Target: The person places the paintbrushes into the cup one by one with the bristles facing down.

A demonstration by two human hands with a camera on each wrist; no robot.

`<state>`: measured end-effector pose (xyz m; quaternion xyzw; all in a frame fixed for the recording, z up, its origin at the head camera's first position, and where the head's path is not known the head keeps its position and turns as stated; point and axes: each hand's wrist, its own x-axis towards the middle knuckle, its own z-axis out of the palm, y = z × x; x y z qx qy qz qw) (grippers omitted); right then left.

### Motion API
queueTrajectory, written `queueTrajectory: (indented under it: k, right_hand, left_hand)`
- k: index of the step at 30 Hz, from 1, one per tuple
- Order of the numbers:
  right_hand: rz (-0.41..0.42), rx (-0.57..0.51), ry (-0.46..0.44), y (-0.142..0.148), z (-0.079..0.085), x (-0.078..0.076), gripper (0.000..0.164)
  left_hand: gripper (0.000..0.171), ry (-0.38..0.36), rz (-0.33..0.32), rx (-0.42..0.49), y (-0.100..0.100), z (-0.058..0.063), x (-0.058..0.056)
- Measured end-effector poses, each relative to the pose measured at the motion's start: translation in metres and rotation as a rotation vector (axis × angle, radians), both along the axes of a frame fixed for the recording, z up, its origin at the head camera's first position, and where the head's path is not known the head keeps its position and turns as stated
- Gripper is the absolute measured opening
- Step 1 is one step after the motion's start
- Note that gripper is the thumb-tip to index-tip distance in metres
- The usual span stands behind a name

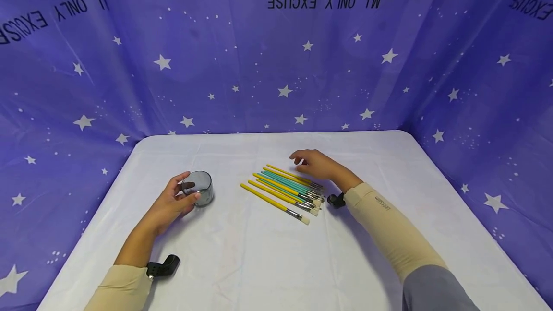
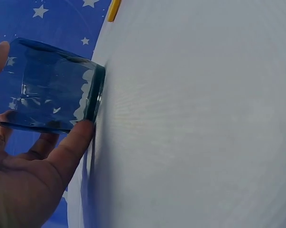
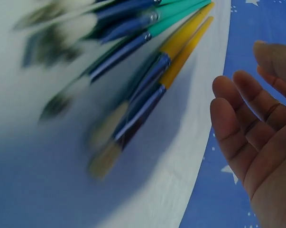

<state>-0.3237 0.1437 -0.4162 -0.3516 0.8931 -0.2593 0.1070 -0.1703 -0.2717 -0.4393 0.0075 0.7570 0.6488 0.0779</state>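
Grey glass makes the cup (image 1: 206,192) that my left hand (image 1: 170,205) grips between thumb and fingers, probably for steadiness, while the paintbrushes (image 1: 281,186) lie handy, just beside my relaxed, empty right hand (image 1: 317,164).

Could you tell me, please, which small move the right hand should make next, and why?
I would suggest the bare right hand lower and pinch the farthest slim, yellow-handled paintbrush. This hand is free and close beside it, and the brush lies at its group's far edge, so probably easiest to take; the bare left hand is occupied, holding a round, transparent grey glass.
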Motion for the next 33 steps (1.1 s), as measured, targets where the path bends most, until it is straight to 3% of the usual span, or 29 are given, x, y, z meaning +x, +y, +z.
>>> queueTrajectory:
  k: [20, 33]
  right_hand:
    - [0.057, 0.073, -0.03, -0.056, -0.014, -0.02, 0.034]
    - [0.04, 0.128, -0.053, -0.072, -0.008, -0.028, 0.032]
  left_hand:
    - [0.083, -0.001, 0.003, 0.019, -0.001, -0.008, 0.001]
    - [0.084, -0.013, 0.006, 0.028, -0.001, -0.007, 0.0]
